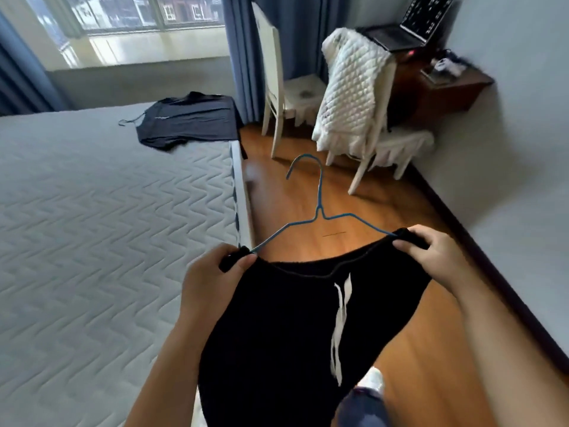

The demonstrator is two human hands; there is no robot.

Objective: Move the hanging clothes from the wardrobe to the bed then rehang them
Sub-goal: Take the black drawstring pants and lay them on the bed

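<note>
Left hand pinches one end of the black garment at its waistband, and my right hand pinches the other end. Each is clamped where an arm of the blue wire hanger meets the cloth. I see the garment hanging over the wooden floor, just beside the bed. A dark shirt on its own hanger lies at the bed's far corner.

We can read no text anywhere: the pale mark on the shirt on the bed is blurred, and the laptop screen shows only indistinct specks.
</note>
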